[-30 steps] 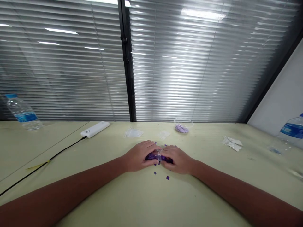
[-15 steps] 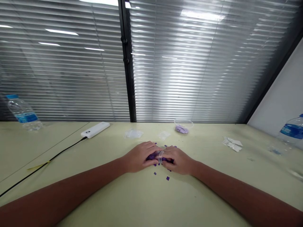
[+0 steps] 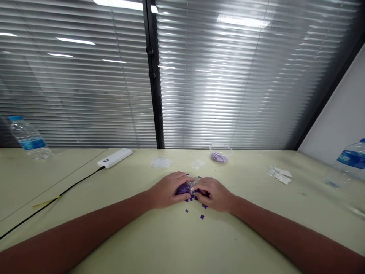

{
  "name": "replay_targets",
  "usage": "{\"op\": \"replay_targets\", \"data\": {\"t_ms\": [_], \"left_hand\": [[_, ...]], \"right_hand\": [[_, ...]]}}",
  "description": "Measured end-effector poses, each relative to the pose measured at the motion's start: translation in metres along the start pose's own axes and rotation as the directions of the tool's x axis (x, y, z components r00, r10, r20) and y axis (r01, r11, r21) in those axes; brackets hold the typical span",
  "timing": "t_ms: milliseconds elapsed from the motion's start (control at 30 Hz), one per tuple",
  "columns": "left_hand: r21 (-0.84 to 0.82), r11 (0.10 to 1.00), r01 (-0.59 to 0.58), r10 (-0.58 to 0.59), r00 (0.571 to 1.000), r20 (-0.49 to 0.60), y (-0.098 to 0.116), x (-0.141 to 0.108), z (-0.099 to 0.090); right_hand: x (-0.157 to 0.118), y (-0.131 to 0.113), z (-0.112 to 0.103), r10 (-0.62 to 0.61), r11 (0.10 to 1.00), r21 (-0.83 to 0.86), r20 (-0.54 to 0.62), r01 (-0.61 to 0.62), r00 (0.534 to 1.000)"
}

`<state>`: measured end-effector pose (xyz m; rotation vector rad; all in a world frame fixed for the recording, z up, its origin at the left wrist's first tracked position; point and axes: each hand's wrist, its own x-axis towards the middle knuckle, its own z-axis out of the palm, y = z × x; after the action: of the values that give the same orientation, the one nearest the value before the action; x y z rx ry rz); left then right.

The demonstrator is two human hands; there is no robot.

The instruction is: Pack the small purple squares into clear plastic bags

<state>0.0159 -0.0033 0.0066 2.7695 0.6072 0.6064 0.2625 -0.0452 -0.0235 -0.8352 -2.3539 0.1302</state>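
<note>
In the middle of the table, my left hand [image 3: 167,190] is closed around a small clear plastic bag [image 3: 185,187] with purple pieces inside. The bag lies on its side, its clear end toward my other hand. Curled fingers and thumb of my right hand [image 3: 217,195] are at that end, around small purple square pieces [image 3: 204,193]; the palm hides part of them. Several more purple squares lie loose on the table around both hands, among them one square [image 3: 202,217] nearer to me.
Beyond my hands lie flat clear bags [image 3: 161,162], another clear bag [image 3: 198,164] and a clear bowl [image 3: 221,150] of lilac pieces. A white power bank [image 3: 115,158] with a black cable is at left. White scraps [image 3: 280,174] lie right. Water bottles [image 3: 32,139] [image 3: 350,156] stand at both sides.
The fingertips at the bag's clear end have shifted slightly, and more of the clear plastic shows between my hands. Both arms are nearly where they were.
</note>
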Motion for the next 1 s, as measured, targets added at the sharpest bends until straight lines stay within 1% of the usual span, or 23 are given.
{"op": "replay_targets", "data": {"t_ms": [533, 667, 800, 900, 1000], "left_hand": [[0.039, 0.999, 0.017, -0.016, 1.000, -0.023, -0.0010, 0.0006, 0.0011], [0.041, 0.999, 0.016, -0.015, 1.000, -0.015, -0.0007, -0.0001, 0.0003], [0.051, 0.999, 0.009, -0.007, 0.999, -0.032, -0.0023, -0.0009, 0.0009], [0.061, 0.998, -0.010, 0.013, 0.999, -0.042, -0.0029, -0.0013, 0.0015], [0.051, 0.999, 0.005, -0.002, 0.999, -0.047, -0.0018, -0.0019, 0.0017]], "right_hand": [[0.0002, -0.0031, -0.0022, 0.021, 0.999, -0.025, -0.088, -0.023, 0.996], [0.0009, -0.0057, -0.0044, 0.062, 0.998, -0.014, -0.123, -0.064, 0.990], [0.0024, -0.0086, -0.0068, 0.104, 0.995, 0.010, -0.157, -0.103, 0.982], [0.0037, -0.0086, -0.0062, 0.094, 0.996, 0.010, -0.145, -0.094, 0.985], [0.0038, -0.0054, -0.0032, 0.102, 0.994, -0.013, -0.125, -0.104, 0.987]]}}
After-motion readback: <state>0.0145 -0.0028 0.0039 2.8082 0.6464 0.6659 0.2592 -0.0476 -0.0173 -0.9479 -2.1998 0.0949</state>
